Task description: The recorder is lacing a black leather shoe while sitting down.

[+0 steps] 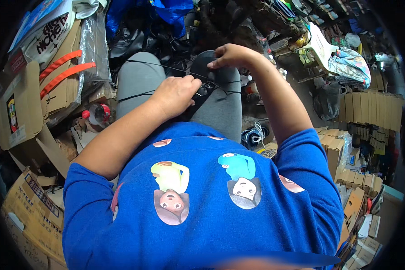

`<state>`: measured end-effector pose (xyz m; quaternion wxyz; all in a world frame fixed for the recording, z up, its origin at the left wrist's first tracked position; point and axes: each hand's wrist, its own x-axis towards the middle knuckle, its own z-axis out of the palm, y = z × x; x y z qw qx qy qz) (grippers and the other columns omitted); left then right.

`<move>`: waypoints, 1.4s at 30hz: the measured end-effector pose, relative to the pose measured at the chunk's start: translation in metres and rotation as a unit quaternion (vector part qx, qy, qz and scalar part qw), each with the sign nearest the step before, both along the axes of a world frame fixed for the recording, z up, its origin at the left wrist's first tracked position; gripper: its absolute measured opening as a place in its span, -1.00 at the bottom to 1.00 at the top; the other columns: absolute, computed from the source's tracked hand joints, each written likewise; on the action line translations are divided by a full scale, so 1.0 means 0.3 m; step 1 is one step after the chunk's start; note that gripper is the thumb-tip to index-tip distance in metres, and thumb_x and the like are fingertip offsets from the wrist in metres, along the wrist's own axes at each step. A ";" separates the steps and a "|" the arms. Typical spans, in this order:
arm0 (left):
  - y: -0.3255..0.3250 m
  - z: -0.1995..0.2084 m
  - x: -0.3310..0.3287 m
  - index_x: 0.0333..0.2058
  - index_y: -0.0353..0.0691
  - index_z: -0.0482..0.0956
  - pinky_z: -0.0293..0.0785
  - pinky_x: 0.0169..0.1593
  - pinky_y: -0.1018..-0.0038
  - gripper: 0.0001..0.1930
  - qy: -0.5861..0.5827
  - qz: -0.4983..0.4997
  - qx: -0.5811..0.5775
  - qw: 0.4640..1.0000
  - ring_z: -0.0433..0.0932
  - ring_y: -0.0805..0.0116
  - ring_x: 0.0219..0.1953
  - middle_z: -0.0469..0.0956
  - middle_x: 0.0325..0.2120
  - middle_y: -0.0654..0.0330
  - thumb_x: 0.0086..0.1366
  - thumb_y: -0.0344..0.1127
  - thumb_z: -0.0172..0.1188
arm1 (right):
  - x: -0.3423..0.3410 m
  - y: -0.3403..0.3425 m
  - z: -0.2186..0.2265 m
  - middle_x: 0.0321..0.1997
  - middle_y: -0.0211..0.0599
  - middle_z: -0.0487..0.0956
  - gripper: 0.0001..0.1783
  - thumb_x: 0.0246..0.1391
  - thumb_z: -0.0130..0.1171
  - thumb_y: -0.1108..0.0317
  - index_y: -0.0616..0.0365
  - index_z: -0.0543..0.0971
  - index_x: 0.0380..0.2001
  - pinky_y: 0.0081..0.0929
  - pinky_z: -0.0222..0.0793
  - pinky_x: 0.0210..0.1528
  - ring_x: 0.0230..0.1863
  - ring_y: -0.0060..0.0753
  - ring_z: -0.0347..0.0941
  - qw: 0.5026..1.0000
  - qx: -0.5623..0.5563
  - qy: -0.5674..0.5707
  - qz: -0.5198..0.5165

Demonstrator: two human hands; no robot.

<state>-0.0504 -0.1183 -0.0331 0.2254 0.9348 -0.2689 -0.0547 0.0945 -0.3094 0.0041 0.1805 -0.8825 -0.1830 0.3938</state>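
My left hand (pixel 177 95) lies over my lap with its fingers closed. Beside its fingertips is a small dark item (pixel 203 91), partly covered by the hand, and its kind cannot be made out. A thin black cord (pixel 175 68) stretches across both thighs of my grey trousers (pixel 141 76), passing just beyond the left hand. Above the right knee, my right hand (pixel 231 56) is bent at the wrist, thumb and fingers drawn together in a pinch. Whatever lies between those fingers is too small to see.
Cardboard boxes (pixel 18 108) and a red-capped plastic bottle (pixel 98 114) crowd the left side. Black material (pixel 130 40) and blue plastic (pixel 171 15) lie beyond my knees. On the right are a white chair (pixel 317 47), a dark bag (pixel 327 101) and stacked cardboard (pixel 371 108).
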 end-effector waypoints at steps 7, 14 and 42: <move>0.113 0.001 0.145 -0.16 -0.04 0.55 0.49 -0.23 0.33 -0.73 -0.146 -0.039 0.058 0.987 0.60 0.24 -0.27 0.53 -0.33 0.22 0.13 -0.39 0.07 | -0.220 -0.096 -0.101 -0.61 -0.43 0.46 -0.55 -0.08 0.36 -0.02 0.21 0.60 -0.52 -0.54 0.28 -0.42 -0.54 -0.58 0.34 0.926 0.287 -0.070 -0.233; 0.049 0.069 -0.015 -0.27 -0.17 0.52 0.49 -0.27 0.27 -0.74 -0.056 -0.021 0.091 0.994 0.55 0.05 -0.37 0.49 -0.43 0.11 -0.01 -0.48 0.18 | -0.230 -0.103 -0.133 -0.59 -0.63 0.36 -0.66 0.00 0.35 0.17 0.16 0.50 -0.60 -0.67 0.14 -0.50 -0.54 -0.76 0.21 0.938 0.269 -0.067 -0.209; 0.032 0.046 -0.024 -0.48 -0.24 0.58 0.48 -0.28 0.28 -0.70 -0.050 -0.013 0.006 0.999 0.58 0.13 -0.47 0.56 -0.58 0.14 0.10 -0.09 0.28 | -0.213 0.011 -0.090 -0.33 -0.19 0.51 -0.55 -0.13 0.39 0.06 0.18 0.60 -0.28 -0.36 0.42 -0.23 -0.31 -0.23 0.48 0.934 0.152 -0.322 -0.039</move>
